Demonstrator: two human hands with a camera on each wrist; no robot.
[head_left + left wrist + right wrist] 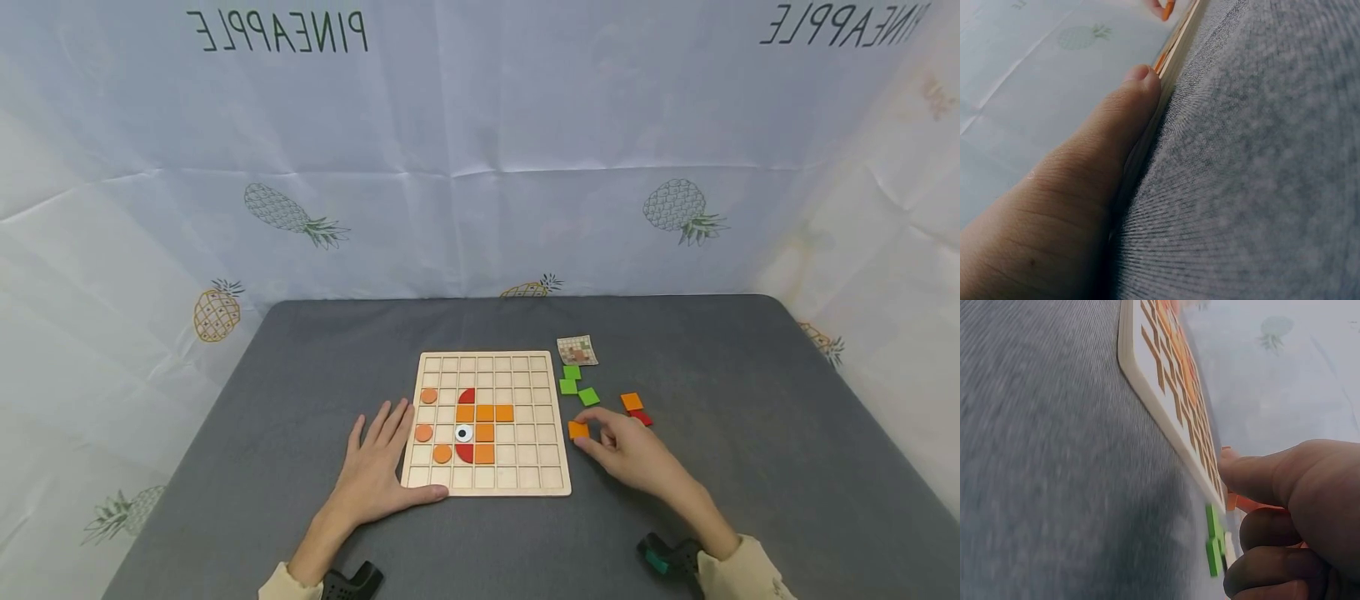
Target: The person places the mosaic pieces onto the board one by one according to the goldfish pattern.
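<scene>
A wooden grid board (528,477) lies on the table. Orange square tiles (485,432), two red quarter-round tiles (467,396), a white eye disc (463,432) and orange round discs (442,453) sit in its cells. My left hand (378,471) lies spread along the board's left side, with the thumb (1129,103) against the near edge. Just off the board's right edge, my right hand (633,450) pinches an orange square tile (576,430) between thumb and index finger. The right wrist view shows that hand's other fingers curled, with the tile mostly hidden.
Several green square tiles (588,397) lie right of the board, below a small picture card (577,350). Another orange tile (632,402) and a red piece (641,417) lie beyond the right hand. A pineapple-print cloth (480,225) hangs behind the grey table (345,333).
</scene>
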